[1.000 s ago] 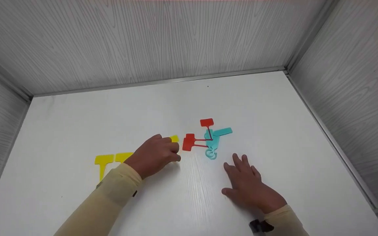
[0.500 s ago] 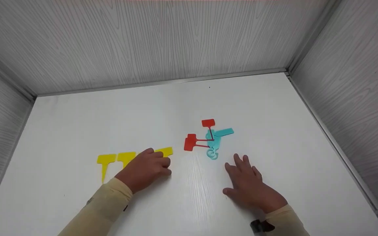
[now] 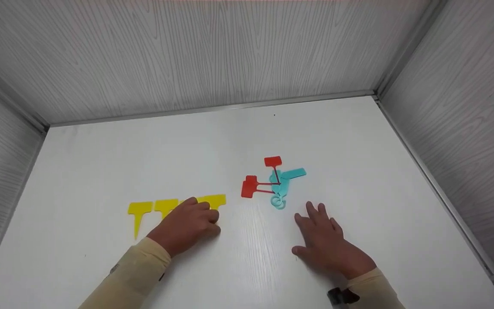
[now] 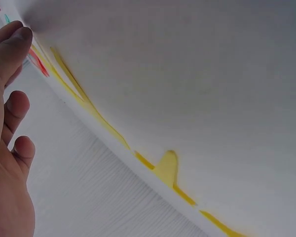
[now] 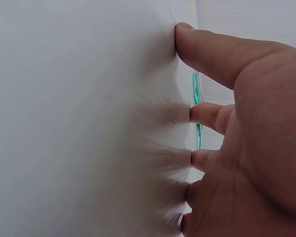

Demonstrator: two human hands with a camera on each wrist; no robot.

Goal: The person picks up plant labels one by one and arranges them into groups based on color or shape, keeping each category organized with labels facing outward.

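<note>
Head view shows the left hand (image 3: 185, 226) resting on the white table (image 3: 358, 141), fingers bent over the rightmost of three yellow tags (image 3: 214, 201); whether the fingertips pinch that tag or only press on it cannot be told, since the knuckles hide the contact. The tag's head lies flat at the right end of a row, just beside the middle yellow tag (image 3: 166, 205), with the left yellow tag (image 3: 139, 211) next along; the stems point toward the person. In the left wrist view the yellow stems (image 4: 165, 168) lie flat on the surface, and the fingers (image 4: 12, 47) are curled above them. To set the piece well, press lightly with the fingertips and slide it rather than lift it, keeping its head level with the neighbouring heads and its stem parallel to theirs, and avoid nudging the middle tag. The right hand (image 3: 326, 244) lies flat on the table with fingers spread and straight, holding nothing, near a mixed cluster of red tags (image 3: 250, 187) and teal tags (image 3: 284, 180) that overlap one another.
</note>
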